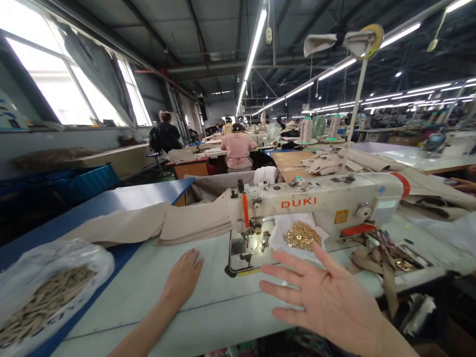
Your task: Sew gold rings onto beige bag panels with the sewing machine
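Observation:
My right hand (316,290) is raised with its palm showing and its fingers spread, and nothing lies in it. Behind its fingertips stands a white industrial sewing machine (275,198). Gold metal rings (302,234) are heaped on a white cloth (277,233) under the machine's arm. My left hand (184,272) lies flat on the pale table (215,302), left of the needle plate (241,245), and holds nothing. Past it, beige fabric pieces (197,218) are stacked beside the machine head.
A clear plastic bag (92,253) of small beige pieces (63,290) sits at the left. Fabric strips (383,260) lie right of the machine. Thread cones (307,130) stand behind it. A person in pink (238,146) sits further back, and another in black (165,134) is by the windows.

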`<state>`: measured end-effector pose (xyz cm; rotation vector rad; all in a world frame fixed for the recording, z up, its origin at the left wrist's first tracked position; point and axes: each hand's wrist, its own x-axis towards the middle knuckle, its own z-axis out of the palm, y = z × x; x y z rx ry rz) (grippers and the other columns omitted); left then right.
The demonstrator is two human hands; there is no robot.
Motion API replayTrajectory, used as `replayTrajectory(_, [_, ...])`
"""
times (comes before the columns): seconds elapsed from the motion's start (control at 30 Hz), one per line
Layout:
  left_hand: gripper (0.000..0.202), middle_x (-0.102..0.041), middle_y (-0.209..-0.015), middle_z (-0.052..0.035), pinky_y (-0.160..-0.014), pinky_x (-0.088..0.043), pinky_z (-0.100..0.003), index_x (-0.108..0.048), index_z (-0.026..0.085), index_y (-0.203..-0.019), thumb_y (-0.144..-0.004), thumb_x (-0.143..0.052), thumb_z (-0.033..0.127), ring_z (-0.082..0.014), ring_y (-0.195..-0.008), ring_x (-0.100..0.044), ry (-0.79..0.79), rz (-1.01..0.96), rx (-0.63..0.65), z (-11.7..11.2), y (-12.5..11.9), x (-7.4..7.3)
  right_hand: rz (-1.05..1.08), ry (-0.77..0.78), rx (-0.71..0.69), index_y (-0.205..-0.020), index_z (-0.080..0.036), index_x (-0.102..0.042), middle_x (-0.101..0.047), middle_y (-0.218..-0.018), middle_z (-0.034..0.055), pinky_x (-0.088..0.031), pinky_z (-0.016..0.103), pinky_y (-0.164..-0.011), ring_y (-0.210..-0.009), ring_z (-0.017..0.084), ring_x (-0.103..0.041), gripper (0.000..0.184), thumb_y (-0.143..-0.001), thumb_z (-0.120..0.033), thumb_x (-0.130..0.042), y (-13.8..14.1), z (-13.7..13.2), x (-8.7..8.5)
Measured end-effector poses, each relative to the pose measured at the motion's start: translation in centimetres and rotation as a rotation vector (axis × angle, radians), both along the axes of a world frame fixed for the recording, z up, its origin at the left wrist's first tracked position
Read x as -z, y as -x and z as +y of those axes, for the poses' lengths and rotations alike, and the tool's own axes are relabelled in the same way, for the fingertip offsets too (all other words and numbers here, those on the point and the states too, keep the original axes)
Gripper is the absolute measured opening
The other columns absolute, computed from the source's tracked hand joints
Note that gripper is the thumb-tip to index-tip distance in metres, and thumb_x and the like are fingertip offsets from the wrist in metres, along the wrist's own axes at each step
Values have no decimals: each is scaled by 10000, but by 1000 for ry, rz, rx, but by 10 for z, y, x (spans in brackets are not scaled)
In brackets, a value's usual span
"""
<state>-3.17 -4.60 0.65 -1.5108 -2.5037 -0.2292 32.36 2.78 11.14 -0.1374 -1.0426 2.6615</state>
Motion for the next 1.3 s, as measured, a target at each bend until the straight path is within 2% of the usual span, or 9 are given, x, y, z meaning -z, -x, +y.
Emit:
replayTrajectory(0.23, [514,-582,-1283,-145,-1057,-369,-412,-574,81,-1180,-869,-292,377,-251,-1219,-505,1,-63,-17,1,4,3,17,139,262,-1345,-266,-477,-365,-1466,51,-284,517,-1061,-1345,259,-334,700,-874,-671,-158,18,9,42])
replayTrajectory(0.43, [547,-590,-1271,-143,-1057,-374,-413,-595,87,-1149,-851,-282,423,-260,-1210,-513,-19,-94,-31,2,6,2,-115,135,361,-1356,-277,-461,-328,-1486,45,-295,509,-1060,-1355,261,-313,779,-819,-737,-133,19,14,60])
replayTrajectory(0.63, [560,-587,-1273,-154,-1060,-368,-429,-593,75,-1149,-840,-296,436,-272,-1210,-509,-35,-125,-25,4,7,3,-106,208,378,-1295,-304,-533,-374,-1463,23,-290,489,-1070,-1356,256,-307,710,-806,-730,-246,14,17,72])
replayTrajectory(0.83, [430,-593,-1268,-145,-1056,-369,-452,-597,106,-1134,-863,-350,331,-257,-1209,-514,-60,-151,-32,0,-1,1,-200,113,440,-1211,-305,-612,-427,-1429,35,-330,489,-1048,-1326,285,-365,617,-778,-714,-451,23,14,94])
replayTrajectory(0.97, [388,-598,-1267,-137,-1052,-386,-398,-599,104,-1149,-883,-373,274,-227,-1205,-522,-41,-94,-52,-4,-4,3,-400,-182,427,-1055,-251,-701,-615,-1234,79,-379,432,-1009,-1178,301,-529,500,-721,-618,-633,47,14,110])
replayTrajectory(1.03, [385,-603,-1259,-145,-1040,-399,-382,-603,98,-1149,-891,-380,277,-226,-1196,-530,-37,-64,-51,-6,-6,5,-469,-479,424,-935,-251,-726,-703,-994,78,-460,418,-882,-984,302,-622,407,-736,-592,-626,59,16,116])
replayTrajectory(1.13, [374,-620,-1240,-136,-1010,-428,-366,-617,111,-1136,-894,-391,285,-222,-1168,-556,-39,-16,-21,-9,-6,7,-472,-961,448,-770,-262,-701,-674,-750,66,-489,398,-690,-732,273,-622,322,-831,-522,-523,70,23,123])
replayTrajectory(1.2, [362,-616,-1255,-108,-997,-440,-348,-614,138,-1145,-891,-399,281,-206,-1164,-562,-42,20,10,-10,1,5,-437,-1190,442,-765,-259,-701,-675,-778,80,-496,401,-700,-749,272,-623,296,-864,-443,-491,75,26,129])
replayTrajectory(1.3, [375,-571,-1317,-91,-1018,-417,-344,-574,159,-1198,-889,-392,270,-200,-1212,-521,-52,84,13,-11,30,-9,-423,-1386,408,-976,-273,-728,-668,-1118,112,-451,487,-906,-1064,341,-583,236,-814,-371,-588,84,25,138])
